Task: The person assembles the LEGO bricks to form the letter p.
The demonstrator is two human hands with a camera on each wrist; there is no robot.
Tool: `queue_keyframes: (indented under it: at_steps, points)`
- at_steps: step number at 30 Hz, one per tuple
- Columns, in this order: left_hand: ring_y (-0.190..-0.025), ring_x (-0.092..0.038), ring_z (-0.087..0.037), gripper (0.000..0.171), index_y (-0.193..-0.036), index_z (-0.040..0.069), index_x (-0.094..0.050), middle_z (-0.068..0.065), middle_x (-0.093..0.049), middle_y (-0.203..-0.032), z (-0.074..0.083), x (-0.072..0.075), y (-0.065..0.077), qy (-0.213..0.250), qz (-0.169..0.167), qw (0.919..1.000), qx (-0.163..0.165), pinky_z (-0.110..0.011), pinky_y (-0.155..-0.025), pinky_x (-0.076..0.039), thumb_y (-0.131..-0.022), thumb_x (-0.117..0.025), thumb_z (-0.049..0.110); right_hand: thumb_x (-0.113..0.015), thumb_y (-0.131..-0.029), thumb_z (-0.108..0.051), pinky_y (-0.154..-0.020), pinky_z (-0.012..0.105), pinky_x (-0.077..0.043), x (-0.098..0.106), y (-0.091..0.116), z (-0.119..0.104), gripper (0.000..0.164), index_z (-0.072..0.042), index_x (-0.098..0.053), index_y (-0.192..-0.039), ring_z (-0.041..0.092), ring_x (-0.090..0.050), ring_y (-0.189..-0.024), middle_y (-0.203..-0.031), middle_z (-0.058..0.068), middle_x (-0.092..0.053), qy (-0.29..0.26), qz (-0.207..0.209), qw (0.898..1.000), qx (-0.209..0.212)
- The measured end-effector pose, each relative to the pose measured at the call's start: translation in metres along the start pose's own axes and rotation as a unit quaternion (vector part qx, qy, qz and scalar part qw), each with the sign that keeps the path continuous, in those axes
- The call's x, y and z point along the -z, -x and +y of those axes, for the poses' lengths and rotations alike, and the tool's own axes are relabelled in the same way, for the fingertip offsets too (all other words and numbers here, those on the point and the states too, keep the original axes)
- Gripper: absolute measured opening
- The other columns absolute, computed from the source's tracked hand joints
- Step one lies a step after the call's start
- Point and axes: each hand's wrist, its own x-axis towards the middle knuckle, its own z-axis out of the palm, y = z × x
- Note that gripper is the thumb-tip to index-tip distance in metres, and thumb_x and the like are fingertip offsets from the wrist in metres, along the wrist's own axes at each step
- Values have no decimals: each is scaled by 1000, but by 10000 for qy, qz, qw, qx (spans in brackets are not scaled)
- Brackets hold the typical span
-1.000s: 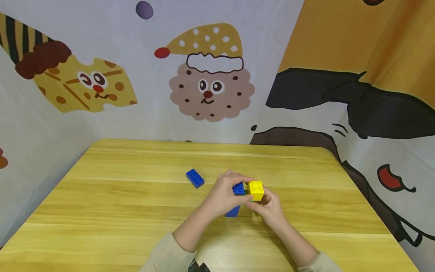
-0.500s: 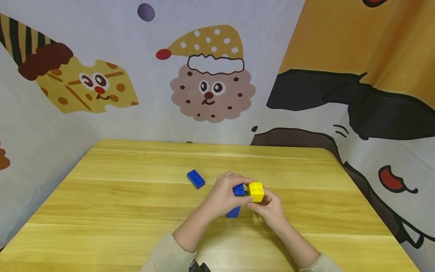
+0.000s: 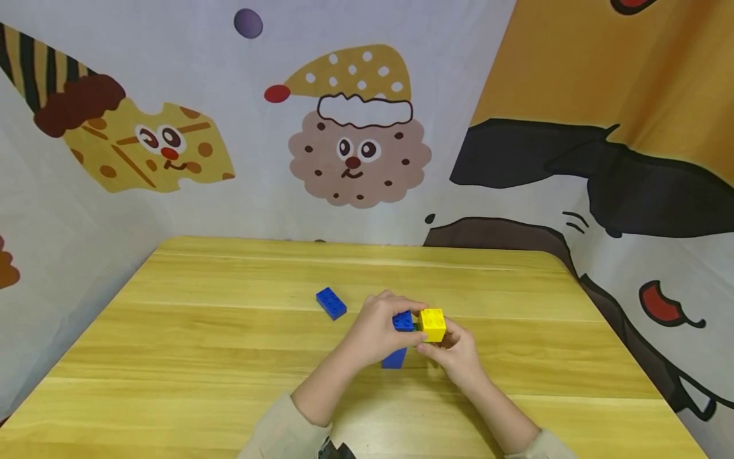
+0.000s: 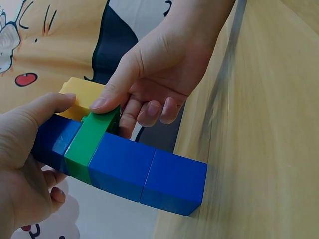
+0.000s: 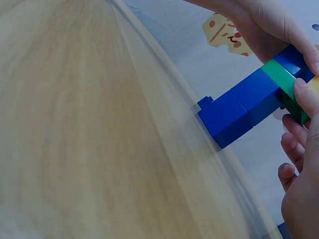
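A tower of building bricks stands on the table between both hands. Two blue bricks form its lower part, with a green brick above them and another blue brick on top. Beside that top one, a yellow brick sits over the green brick's projecting end. My left hand reaches across the top blue brick, thumb and index fingertip pinching opposite sides of the yellow brick. My right hand grips the green brick's projecting end from the right, its thumb on the near side.
A loose blue brick lies on the wooden table, behind and left of the tower. Beyond the table's back edge hangs a cloth printed with cartoon figures.
The head view has tilted up very slightly. Hands and bricks keep the same positions relative to one another.
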Motion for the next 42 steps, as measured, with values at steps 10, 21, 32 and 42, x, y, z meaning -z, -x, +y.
queue_keyframes:
  at_steps: [10, 21, 32, 42]
  points:
    - [-99, -50, -8, 46, -122, 21, -67, 13, -64, -112, -4, 1, 0, 382, -67, 9992, 75, -38, -87, -38, -80, -79, 33, -69, -82, 9, -72, 27, -54, 0, 1, 0, 38, 13, -56, -117, 14, -62, -89, -107, 1, -67, 25, 32, 9999, -93]
    - [-101, -52, -13, 42, -124, 20, -65, 13, -64, -110, -24, 24, 0, 871, 419, 9951, 187, -39, -83, -45, -86, -72, 37, -71, -80, 8, -65, 24, -50, -2, 2, 0, 36, 12, -58, -113, 11, -59, -79, -98, -1, -68, 132, 252, 9990, -352]
    - [-101, -53, -17, 37, -120, 13, -67, 3, -67, -109, -60, 55, 1, 971, 973, 9902, 267, -41, -87, -43, -85, -75, 19, -73, -79, 6, -70, 24, -51, -3, 1, -3, 38, 11, -59, -113, 13, -59, -83, -98, -2, -68, 315, 397, 9965, -671]
    - [-109, -52, -22, 39, -125, 16, -64, 3, -63, -117, -85, 71, 9, 785, 745, 9929, 497, -50, -93, -39, -87, -73, 24, -73, -79, 6, -69, 24, -51, -3, 1, 0, 37, 11, -59, -113, 12, -60, -83, -99, -2, -69, 283, 372, 9972, -582]
